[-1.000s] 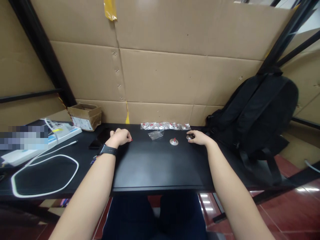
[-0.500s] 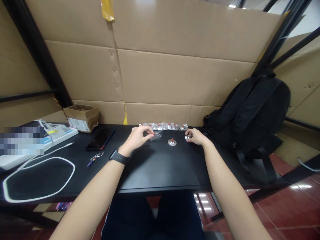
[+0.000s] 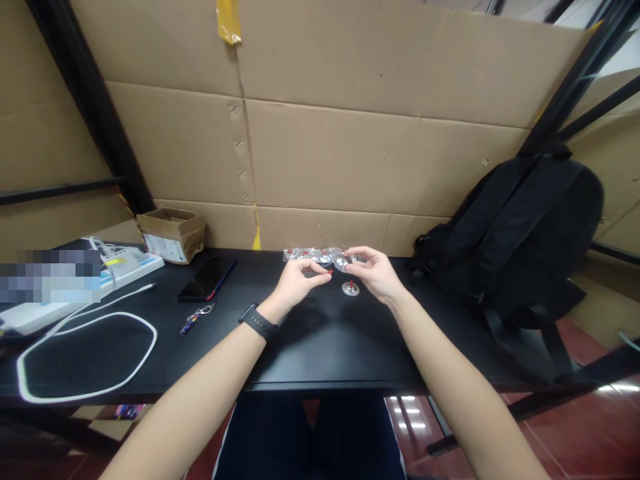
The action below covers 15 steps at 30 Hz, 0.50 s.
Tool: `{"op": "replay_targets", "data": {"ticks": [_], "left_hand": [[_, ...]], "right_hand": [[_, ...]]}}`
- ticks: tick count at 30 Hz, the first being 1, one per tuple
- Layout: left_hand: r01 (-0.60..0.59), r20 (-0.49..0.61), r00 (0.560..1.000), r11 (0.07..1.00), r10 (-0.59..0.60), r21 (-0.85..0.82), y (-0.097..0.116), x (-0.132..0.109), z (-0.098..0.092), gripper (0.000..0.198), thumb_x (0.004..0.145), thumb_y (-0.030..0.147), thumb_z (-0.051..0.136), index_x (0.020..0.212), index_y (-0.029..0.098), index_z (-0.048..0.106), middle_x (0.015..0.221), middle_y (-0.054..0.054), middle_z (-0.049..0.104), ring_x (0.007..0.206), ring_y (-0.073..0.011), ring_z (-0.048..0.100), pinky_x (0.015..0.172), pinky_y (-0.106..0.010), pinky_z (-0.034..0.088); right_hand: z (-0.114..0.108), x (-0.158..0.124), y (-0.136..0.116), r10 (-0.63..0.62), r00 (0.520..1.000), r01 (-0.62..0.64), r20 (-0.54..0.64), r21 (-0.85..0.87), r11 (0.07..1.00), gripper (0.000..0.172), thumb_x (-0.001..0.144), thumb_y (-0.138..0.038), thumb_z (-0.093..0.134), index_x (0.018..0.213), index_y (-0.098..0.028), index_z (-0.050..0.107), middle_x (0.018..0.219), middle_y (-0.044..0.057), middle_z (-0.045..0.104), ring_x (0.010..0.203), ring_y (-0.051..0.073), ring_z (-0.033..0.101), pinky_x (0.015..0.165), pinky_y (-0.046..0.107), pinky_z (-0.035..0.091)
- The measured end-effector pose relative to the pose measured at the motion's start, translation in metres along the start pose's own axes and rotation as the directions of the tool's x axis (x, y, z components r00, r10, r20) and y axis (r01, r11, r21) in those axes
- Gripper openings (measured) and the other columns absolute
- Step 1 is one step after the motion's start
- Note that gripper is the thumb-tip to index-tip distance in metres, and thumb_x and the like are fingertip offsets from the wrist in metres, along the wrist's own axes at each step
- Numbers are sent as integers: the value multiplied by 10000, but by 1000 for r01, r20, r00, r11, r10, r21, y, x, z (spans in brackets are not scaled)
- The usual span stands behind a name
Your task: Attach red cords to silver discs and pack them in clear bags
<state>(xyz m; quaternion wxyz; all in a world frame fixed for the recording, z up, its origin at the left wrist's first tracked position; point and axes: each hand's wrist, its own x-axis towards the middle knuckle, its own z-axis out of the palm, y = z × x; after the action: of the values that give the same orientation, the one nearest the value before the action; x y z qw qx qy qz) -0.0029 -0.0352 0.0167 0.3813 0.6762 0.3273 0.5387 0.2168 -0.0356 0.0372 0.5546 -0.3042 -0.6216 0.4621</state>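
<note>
My left hand (image 3: 299, 283), with a dark watch on its wrist, pinches a small red piece (image 3: 330, 272) between thumb and fingertips. Close by on the right, my right hand (image 3: 373, 272) holds a clear round disc (image 3: 342, 263) by its edge. Below the two hands, another clear disc (image 3: 351, 289) with a red peg standing at its centre lies on the black table (image 3: 320, 353). Behind the hands runs a row of clear plastic packets (image 3: 305, 255) with red bits inside; my right hand hides part of the row.
At the left are a phone (image 3: 206, 280), a keyring (image 3: 196, 319), a small cardboard box (image 3: 175, 235), a white power strip (image 3: 133, 267) and a looped white cable (image 3: 87, 399). A black backpack (image 3: 530, 213) stands at the right. Cardboard (image 3: 320, 160) walls the back.
My right hand has moved left with the disc, close to my left hand. My left hand has shifted right, and the red piece now shows at its fingertips.
</note>
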Motion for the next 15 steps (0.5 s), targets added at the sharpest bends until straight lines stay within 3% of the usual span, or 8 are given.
{"op": "replay_targets", "data": {"ticks": [3,7,13,15], "left_hand": [[44,-44,998,994,-48,-100,-3,1,0,270,671,330,857,841,143,762,872,-92,777,853,-244,727,837,-371,562],[69,-47,996,984,-78,-162,-8,3,-2,300,701,356,842,897,139,778,905,-106,777,876,-250,725,838,-370,562],[115,-28,991,946,-130,-305,-10,1,1,284,666,329,872,856,144,767,920,-92,774,889,-224,716,872,-358,541],[132,-31,988,924,-153,-358,-10,1,2,279,640,316,887,816,144,757,895,-81,773,864,-211,713,868,-352,538]], "right_hand": [[25,-4,6,-2,1000,1,11,63,998,430,620,-291,902,994,-212,705,1094,56,707,863,191,718,842,347,574],[36,-6,14,17,1000,-17,2,52,998,438,648,-317,886,1028,-218,692,948,47,722,808,193,705,724,318,586],[41,-8,15,-8,999,9,-52,12,1000,430,641,-302,881,1026,-216,710,1138,77,696,794,173,683,554,230,526],[42,-9,14,13,999,-13,-46,0,1000,468,648,-308,874,1075,-212,709,1109,89,713,799,190,689,529,230,512]]}}
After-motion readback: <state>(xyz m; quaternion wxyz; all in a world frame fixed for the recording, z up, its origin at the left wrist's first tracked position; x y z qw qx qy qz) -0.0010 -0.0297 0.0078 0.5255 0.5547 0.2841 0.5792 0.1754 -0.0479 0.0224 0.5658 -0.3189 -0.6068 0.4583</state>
